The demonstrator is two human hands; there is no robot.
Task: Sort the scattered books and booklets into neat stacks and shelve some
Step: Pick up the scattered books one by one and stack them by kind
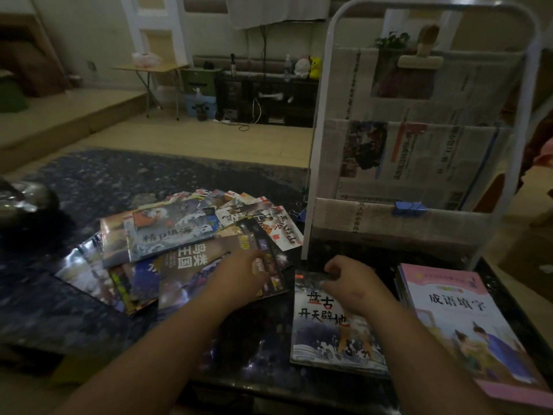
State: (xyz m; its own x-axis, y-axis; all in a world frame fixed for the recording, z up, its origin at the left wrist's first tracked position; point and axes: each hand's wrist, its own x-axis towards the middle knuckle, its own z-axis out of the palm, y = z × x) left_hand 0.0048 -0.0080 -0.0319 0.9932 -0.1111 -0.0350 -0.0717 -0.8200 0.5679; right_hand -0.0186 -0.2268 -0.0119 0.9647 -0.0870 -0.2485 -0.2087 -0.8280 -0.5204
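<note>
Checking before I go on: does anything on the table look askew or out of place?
Only the pile of booklets at the left: it lies fanned out, covers overlapping at mixed angles. The lone booklet and the pink stack at the right lie flat.

"盘古开天辟地" on booklet [324, 317]; "成语填字" on pink book [466, 327]

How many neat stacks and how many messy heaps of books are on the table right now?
Neat stacks: 2, the wave-cover stack and the pink-cover stack
Messy heaps: 1, the scattered heap
Total: 3
</note>
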